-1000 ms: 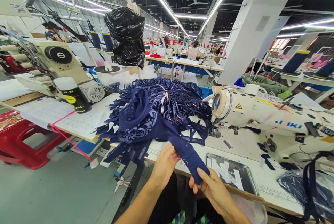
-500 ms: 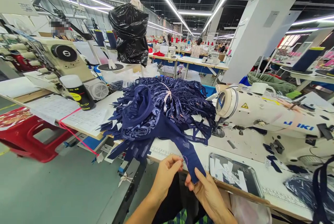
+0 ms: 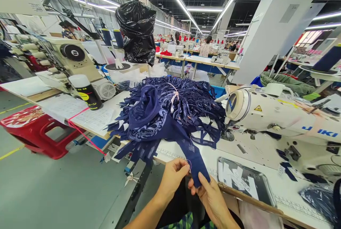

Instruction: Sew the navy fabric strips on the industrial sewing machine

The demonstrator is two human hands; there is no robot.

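Note:
A navy bra (image 3: 147, 122) with lace-patterned cups lies on the near side of a large tied bundle of similar navy pieces (image 3: 194, 92). Its wide band runs down toward me over the table edge. My right hand (image 3: 209, 195) grips the end of that band between thumb and fingers. Just left of it, my left hand (image 3: 174, 175) is closed in a pinch at the band's edge. A thin, light purple thread (image 3: 190, 164) loops between the left fingertips and the fabric.
A white sewing machine (image 3: 282, 111) stands at the right. Before it lies a dark tray (image 3: 246, 179) with white labels. At left are a black spray can (image 3: 86, 92), written sheets (image 3: 80, 110) and a red stool (image 3: 39, 133). A black plastic bag (image 3: 137, 31) hangs behind the bundle.
The view has shifted slightly, so the surroundings appear a little further right. Both hands keep nearly the same grip on the band and thread.

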